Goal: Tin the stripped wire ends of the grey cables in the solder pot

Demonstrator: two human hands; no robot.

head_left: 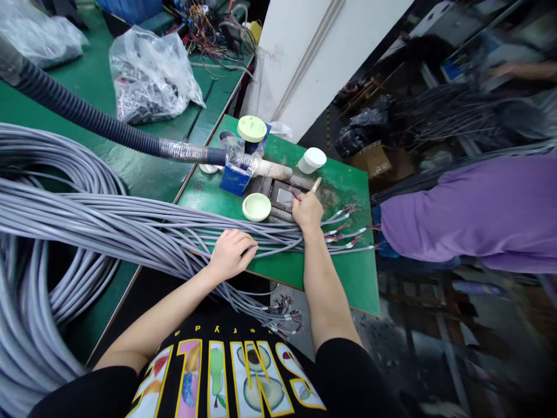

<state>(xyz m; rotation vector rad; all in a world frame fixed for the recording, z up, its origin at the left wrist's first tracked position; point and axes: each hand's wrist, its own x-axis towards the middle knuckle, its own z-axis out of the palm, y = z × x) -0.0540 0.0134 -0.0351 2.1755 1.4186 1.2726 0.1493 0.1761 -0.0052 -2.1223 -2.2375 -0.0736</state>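
A thick bundle of grey cables (130,223) runs from large coils on the left across a small green table (343,278). My left hand (230,252) lies on the bundle near the table's front edge, fingers curled over the cables. My right hand (307,210) is closed around one cable's end and holds its stripped coloured wires at a dark metal pot (282,197) set in the table. Other cable ends with stripped coloured wires (348,232) fan out to the right of that hand.
A dark corrugated hose (87,119) reaches over the table to the pot. A pale green lid (256,207), a blue box (235,177), a green-lidded jar (252,129) and a white jar (312,160) stand nearby. A person in a purple top (470,212) is at the right. Plastic bags (148,75) lie behind.
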